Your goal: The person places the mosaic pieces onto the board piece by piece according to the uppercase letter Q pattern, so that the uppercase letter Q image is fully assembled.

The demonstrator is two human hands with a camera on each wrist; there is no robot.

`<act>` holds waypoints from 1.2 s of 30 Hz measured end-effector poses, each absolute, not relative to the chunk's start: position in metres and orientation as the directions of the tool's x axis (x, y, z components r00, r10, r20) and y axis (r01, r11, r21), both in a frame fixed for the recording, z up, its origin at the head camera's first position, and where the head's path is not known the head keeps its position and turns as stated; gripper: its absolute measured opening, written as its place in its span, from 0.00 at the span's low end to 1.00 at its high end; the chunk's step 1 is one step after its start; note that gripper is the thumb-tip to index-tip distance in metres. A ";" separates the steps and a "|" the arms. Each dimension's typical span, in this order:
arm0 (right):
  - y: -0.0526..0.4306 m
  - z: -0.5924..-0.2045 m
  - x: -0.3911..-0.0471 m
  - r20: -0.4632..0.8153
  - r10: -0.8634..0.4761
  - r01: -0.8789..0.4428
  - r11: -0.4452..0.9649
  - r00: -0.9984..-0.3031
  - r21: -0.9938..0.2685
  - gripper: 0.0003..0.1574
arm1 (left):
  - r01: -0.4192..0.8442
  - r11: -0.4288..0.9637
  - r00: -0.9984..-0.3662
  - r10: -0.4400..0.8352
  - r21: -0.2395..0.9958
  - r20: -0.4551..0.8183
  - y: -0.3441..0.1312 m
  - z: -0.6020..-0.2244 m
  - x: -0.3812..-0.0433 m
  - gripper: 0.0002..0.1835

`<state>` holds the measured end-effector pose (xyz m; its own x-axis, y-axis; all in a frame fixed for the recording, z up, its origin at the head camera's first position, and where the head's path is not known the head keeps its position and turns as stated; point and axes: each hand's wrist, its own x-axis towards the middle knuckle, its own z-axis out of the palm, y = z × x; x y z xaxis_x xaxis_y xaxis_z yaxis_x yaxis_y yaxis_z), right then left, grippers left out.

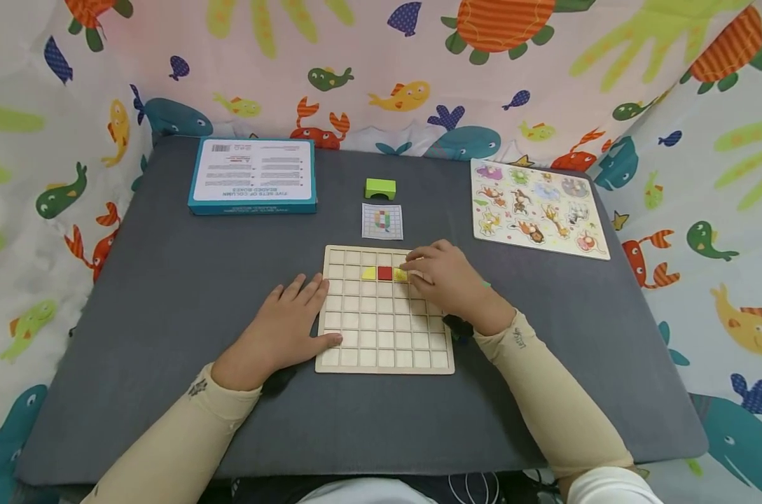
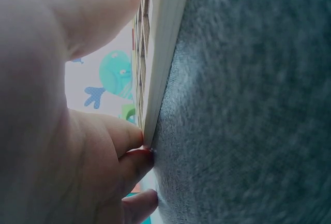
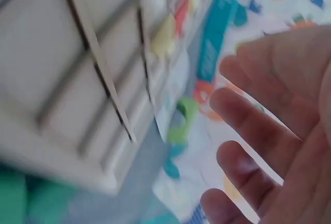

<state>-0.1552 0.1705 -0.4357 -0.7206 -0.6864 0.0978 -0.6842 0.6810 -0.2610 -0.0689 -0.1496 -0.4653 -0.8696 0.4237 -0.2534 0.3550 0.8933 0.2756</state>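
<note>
A wooden grid board (image 1: 358,321) lies on the grey table. In its second row from the far side sit a yellow piece with a curved edge (image 1: 369,273), a red square piece (image 1: 385,274) and another yellow piece (image 1: 400,276). My left hand (image 1: 286,323) rests at the board's left edge, fingers spread and thumb over the near squares. Over the upper right of the board is my right hand (image 1: 447,278), its fingertips right by the second yellow piece. The right wrist view shows this hand's fingers (image 3: 248,125) loosely extended, holding nothing.
Beyond the board lie a pattern card (image 1: 382,222) and a green arch block (image 1: 380,189). A blue-edged box (image 1: 252,175) is at the back left, an animal puzzle board (image 1: 538,208) at the back right. Green pieces (image 3: 49,200) lie beside the board, partly hidden by my right arm.
</note>
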 end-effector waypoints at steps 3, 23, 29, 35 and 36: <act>0.188 -0.422 -0.154 0.116 -0.624 -0.625 0.717 -0.773 -0.308 0.15 | 0.351 0.894 -0.874 0.419 0.279 -0.246 -0.151 -0.465 -0.068 0.58; 0.273 -0.445 -0.098 -0.164 -0.531 -0.462 0.825 -0.831 -0.325 0.18 | 0.350 0.890 -0.871 0.424 0.293 -0.249 -0.152 -0.460 -0.067 0.57; 0.273 -0.453 -0.089 -0.124 -0.502 -0.444 0.836 -0.856 -0.322 0.17 | 0.348 0.890 -0.870 0.424 0.294 -0.254 -0.150 -0.461 -0.068 0.57; 0.273 -0.452 -0.088 -0.057 -0.496 -0.460 0.838 -0.867 -0.293 0.12 | 0.349 0.889 -0.869 0.425 0.297 -0.252 -0.150 -0.462 -0.068 0.57; 0.272 -0.450 -0.089 -0.041 -0.492 -0.462 0.839 -0.869 -0.286 0.11 | 0.348 0.889 -0.870 0.424 0.297 -0.252 -0.150 -0.462 -0.068 0.57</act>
